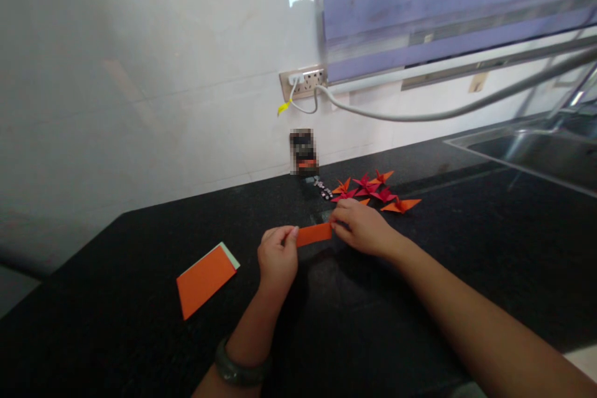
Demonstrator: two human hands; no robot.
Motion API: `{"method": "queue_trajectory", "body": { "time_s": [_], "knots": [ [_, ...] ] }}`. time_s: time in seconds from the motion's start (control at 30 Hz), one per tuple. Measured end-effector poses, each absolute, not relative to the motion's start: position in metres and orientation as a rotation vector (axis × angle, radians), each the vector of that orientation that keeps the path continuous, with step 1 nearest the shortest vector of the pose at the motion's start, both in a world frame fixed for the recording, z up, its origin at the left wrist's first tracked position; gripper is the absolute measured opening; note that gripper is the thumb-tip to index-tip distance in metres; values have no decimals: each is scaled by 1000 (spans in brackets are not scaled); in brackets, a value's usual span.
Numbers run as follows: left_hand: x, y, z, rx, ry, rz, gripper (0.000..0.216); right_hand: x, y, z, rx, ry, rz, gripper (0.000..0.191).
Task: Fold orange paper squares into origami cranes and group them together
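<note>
Paper strip point(314, 234) held between the left hand point(278, 254) at its left end and the right hand point(361, 227) at its right end. Paper stack point(205, 283) lies on the countertop point(494, 233), left of the left hand. Origami cranes point(367, 187) sit grouped on the countertop, behind the right hand. Socket panel point(306, 82) is mounted on the wall point(186, 87) behind the countertop; cable point(396, 117) runs rightward from it. Sink point(550, 155) is set into the countertop, far right.

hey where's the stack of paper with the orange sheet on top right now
In the head view, the stack of paper lies on the black counter, left of the left hand, which pinches an orange strip.
</note>
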State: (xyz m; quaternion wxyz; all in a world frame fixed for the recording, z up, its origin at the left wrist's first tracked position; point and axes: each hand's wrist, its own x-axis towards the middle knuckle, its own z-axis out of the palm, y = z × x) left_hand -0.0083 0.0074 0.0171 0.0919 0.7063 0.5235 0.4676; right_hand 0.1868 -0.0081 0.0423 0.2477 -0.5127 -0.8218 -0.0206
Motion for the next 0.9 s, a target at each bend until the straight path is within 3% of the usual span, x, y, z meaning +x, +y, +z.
{"method": "queue_trajectory", "body": {
  "time_s": [0.13, 0.4, 0.53, 0.73, 0.9],
  "knots": [
    [-10, 10, 16, 1949, 1629, 1345, 22, 192, -6, 42, -1408, -2052, 49, 13],
    [1, 4, 14, 1718, 1318, 1233, 17, 174, -4, 26, -1173, -1966, 523, 18],
    [6, 4, 14, 1135, 988, 1295, 44, 167, 0, 22, -1255, -1649, 790, 21],
    [6, 5, 14, 974, 910, 1284, 27, 165, -6, 26, -1144, -1629, 1158, 26],
    [5, 5, 14, 919, 928, 1260, 25, 169, -10, 30, -978, -1706, 1008, 26]
  ]
}}
